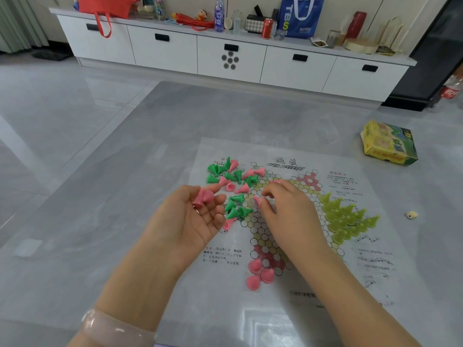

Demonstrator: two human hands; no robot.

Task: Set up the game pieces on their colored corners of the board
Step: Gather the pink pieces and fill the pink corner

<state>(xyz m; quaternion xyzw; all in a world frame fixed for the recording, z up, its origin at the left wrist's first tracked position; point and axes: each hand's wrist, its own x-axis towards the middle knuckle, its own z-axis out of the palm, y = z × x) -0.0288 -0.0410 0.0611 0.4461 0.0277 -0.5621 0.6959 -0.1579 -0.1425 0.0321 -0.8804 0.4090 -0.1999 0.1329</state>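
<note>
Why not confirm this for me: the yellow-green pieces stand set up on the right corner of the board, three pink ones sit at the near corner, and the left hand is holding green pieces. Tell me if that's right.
One detail is wrong. The head view shows the left hand holding pink pieces, not green ones. The rest holds: the yellow-green pieces stand on the right corner of the board, and three pink ones sit at the near corner.

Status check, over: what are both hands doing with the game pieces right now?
Left hand palm up, holding pink pieces. Right hand pinching one pink piece over the board. Yellow pieces set; three pink placed. Green and pink pile unsorted.
</note>
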